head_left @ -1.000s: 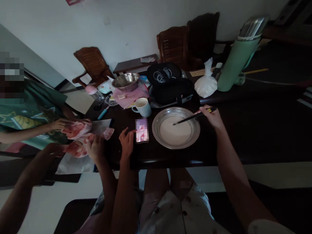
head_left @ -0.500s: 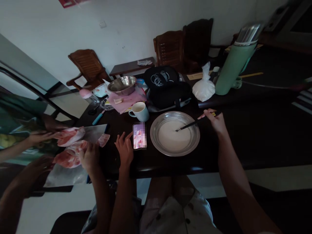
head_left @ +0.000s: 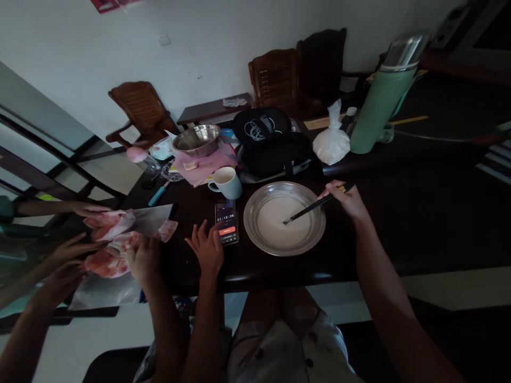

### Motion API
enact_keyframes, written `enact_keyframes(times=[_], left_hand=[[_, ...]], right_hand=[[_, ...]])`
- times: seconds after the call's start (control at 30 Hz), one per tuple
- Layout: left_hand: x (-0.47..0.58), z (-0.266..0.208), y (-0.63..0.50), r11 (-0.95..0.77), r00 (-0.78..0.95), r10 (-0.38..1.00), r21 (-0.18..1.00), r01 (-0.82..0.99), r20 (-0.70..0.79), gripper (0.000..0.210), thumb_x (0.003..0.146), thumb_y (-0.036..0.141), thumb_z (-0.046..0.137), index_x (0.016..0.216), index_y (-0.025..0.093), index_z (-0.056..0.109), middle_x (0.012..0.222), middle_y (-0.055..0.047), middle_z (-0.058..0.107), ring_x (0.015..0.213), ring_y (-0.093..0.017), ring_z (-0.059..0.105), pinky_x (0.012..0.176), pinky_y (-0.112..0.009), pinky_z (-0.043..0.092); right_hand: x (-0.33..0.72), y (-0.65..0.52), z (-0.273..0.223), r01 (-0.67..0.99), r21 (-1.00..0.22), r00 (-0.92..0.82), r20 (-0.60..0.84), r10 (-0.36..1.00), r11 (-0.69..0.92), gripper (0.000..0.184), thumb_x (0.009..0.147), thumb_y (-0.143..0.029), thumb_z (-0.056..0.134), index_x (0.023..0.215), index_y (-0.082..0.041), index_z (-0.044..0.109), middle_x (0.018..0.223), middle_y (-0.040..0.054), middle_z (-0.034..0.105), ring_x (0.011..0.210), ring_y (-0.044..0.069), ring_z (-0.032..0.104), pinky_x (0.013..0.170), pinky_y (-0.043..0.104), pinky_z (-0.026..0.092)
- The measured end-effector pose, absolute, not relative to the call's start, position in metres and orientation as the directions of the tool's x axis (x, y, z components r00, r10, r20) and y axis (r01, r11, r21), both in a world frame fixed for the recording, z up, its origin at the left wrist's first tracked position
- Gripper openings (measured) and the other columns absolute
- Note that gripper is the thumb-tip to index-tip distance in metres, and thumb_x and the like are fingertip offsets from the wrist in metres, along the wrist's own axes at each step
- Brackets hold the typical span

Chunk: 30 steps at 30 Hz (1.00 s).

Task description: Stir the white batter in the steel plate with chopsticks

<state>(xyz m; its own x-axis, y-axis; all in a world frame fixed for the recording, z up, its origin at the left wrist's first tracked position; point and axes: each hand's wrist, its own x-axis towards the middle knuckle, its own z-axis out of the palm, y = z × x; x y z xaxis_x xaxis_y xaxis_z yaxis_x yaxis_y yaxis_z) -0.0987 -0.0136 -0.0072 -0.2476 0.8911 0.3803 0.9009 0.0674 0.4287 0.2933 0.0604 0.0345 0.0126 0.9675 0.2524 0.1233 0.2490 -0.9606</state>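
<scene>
In my right hand (head_left: 346,201) is a pair of black chopsticks (head_left: 309,209), held at a slant with the tips in a milky white liquid (head_left: 275,229). That liquid lies in a wide metal basin (head_left: 252,234) on the dark table. My left hand (head_left: 207,249) is spread over the lower left side of a phone (head_left: 231,224), a finger at or just above its screen. The lit screen reads like a timer with an orange button. A pale blue mug (head_left: 229,184) stands just beyond the phone.
To the left, other people's hands (head_left: 146,260) touch raw meat (head_left: 107,263) on a cutting board (head_left: 107,292). A blue-handled knife (head_left: 157,195), metal bowl (head_left: 197,142), black bag (head_left: 275,149), knotted bag of white powder (head_left: 331,146) and green thermos (head_left: 379,109) stand along the back.
The phone screen has gone from a pink flower picture to a dark timer display. My left hand has shifted right, fingers over the screen. The chopstick tips have moved slightly nearer in the basin.
</scene>
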Motion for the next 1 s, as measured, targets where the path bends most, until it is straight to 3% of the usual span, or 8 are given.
enact_keyframes(times=[0.1, 0.2, 0.33, 0.47, 0.6, 0.73, 0.87, 1.0], left_hand=[[-0.095, -0.006, -0.015, 0.047, -0.262, 0.872, 0.463, 0.885, 0.413, 0.048, 0.096, 0.04, 0.024, 0.117, 0.023, 0.063, 0.14, -0.01, 0.044, 0.141, -0.029, 0.021, 0.114, -0.06, 0.005], [-0.082, -0.003, -0.018, -0.06, -0.232, 0.842, 0.51, 0.858, 0.488, 0.05, 0.096, 0.039, 0.022, 0.113, 0.019, 0.064, 0.13, -0.012, 0.05, 0.131, -0.025, 0.036, 0.112, -0.048, 0.025], [-0.051, -0.002, -0.021, -0.116, -0.251, 0.852, 0.633, 0.765, 0.459, 0.042, 0.096, 0.039, 0.025, 0.112, 0.017, 0.058, 0.106, -0.011, 0.06, 0.101, -0.019, 0.056, 0.092, -0.035, 0.043], [-0.024, -0.005, -0.018, -0.066, -0.283, 0.885, 0.702, 0.709, 0.369, 0.032, 0.095, 0.039, 0.028, 0.097, 0.018, 0.052, 0.087, -0.007, 0.061, 0.08, -0.017, 0.057, 0.074, -0.031, 0.044], [-0.015, -0.007, -0.014, -0.093, -0.185, 0.914, 0.63, 0.771, 0.36, 0.034, 0.096, 0.035, 0.024, 0.071, 0.022, 0.042, 0.069, -0.004, 0.053, 0.068, -0.017, 0.051, 0.066, -0.032, 0.039], [-0.017, -0.007, -0.013, -0.094, -0.143, 0.919, 0.556, 0.826, 0.367, 0.034, 0.096, 0.032, 0.022, 0.068, 0.023, 0.038, 0.066, -0.004, 0.051, 0.065, -0.018, 0.049, 0.065, -0.032, 0.037], [-0.022, -0.005, -0.011, -0.132, -0.056, 0.918, 0.435, 0.89, 0.393, 0.034, 0.095, 0.028, 0.022, 0.07, 0.022, 0.043, 0.069, -0.005, 0.054, 0.073, -0.019, 0.054, 0.083, -0.038, 0.038], [-0.027, -0.004, -0.005, -0.179, 0.025, 0.904, 0.324, 0.929, 0.427, 0.028, 0.092, 0.025, 0.027, 0.073, 0.021, 0.047, 0.068, -0.004, 0.055, 0.076, -0.02, 0.055, 0.101, -0.045, 0.031]], right_hand=[[0.287, 0.06, 0.036, 0.116, -0.961, -0.08, 0.241, 0.967, 0.25, 0.034, 0.079, -0.053, 0.063, 0.067, -0.021, 0.066, 0.07, 0.0027, 0.073, 0.073, 0.02, 0.069, 0.074, 0.033, 0.052], [0.287, 0.061, 0.035, 0.109, -0.962, -0.004, 0.253, 0.967, 0.252, 0.033, 0.079, -0.052, 0.064, 0.067, -0.022, 0.065, 0.069, 0.0023, 0.073, 0.071, 0.02, 0.069, 0.073, 0.033, 0.052], [0.292, 0.061, 0.034, 0.112, -0.961, 0.023, 0.256, 0.966, 0.252, 0.034, 0.081, -0.051, 0.062, 0.062, -0.023, 0.065, 0.065, 0.0019, 0.072, 0.066, 0.02, 0.068, 0.071, 0.032, 0.052], [0.288, 0.061, 0.033, 0.134, -0.956, -0.112, 0.246, 0.963, 0.26, 0.033, 0.079, -0.054, 0.062, 0.068, -0.023, 0.067, 0.073, 0.0024, 0.074, 0.075, 0.021, 0.069, 0.074, 0.033, 0.052], [0.29, 0.064, 0.032, 0.137, -0.954, 0.019, 0.272, 0.962, 0.267, 0.034, 0.078, -0.055, 0.063, 0.068, -0.023, 0.067, 0.072, 0.003, 0.074, 0.074, 0.022, 0.069, 0.074, 0.034, 0.052], [0.292, 0.063, 0.033, 0.139, -0.955, 0.002, 0.263, 0.965, 0.261, 0.035, 0.078, -0.055, 0.063, 0.063, -0.023, 0.067, 0.067, 0.0027, 0.072, 0.068, 0.021, 0.067, 0.07, 0.034, 0.052], [0.286, 0.061, 0.034, 0.174, -0.94, -0.112, 0.278, 0.954, 0.294, 0.032, 0.08, -0.052, 0.062, 0.067, -0.023, 0.069, 0.072, 0.0022, 0.074, 0.073, 0.02, 0.068, 0.07, 0.031, 0.051], [0.288, 0.062, 0.035, 0.167, -0.944, -0.009, 0.286, 0.958, 0.283, 0.033, 0.08, -0.052, 0.062, 0.066, -0.023, 0.067, 0.07, 0.002, 0.073, 0.072, 0.02, 0.068, 0.071, 0.031, 0.051]])
